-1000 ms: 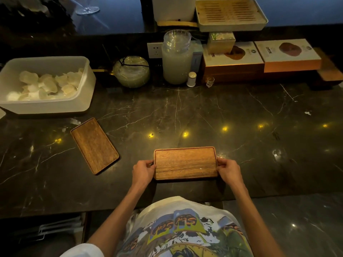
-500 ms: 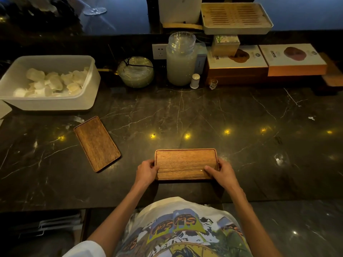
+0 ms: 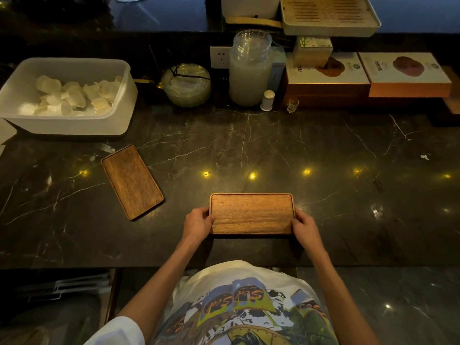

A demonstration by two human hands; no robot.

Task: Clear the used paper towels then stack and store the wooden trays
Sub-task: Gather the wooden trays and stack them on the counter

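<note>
A rectangular wooden tray lies flat on the dark marble counter, near its front edge. My left hand grips the tray's left short end and my right hand grips its right short end. Whether it is one tray or a stack I cannot tell. A second, narrower wooden tray lies at an angle on the counter to the left, apart from both hands. No paper towel shows on the counter.
A white tub holding pale crumpled pieces stands at the back left. Along the back wall are a glass lidded bowl, a tall glass jar, a small white shaker, a shot glass and stacked boxes.
My right hand slid its fingers onto the tray's near right corner, then returned to gripping the right end. The tray has stayed in the same spot on the counter.
</note>
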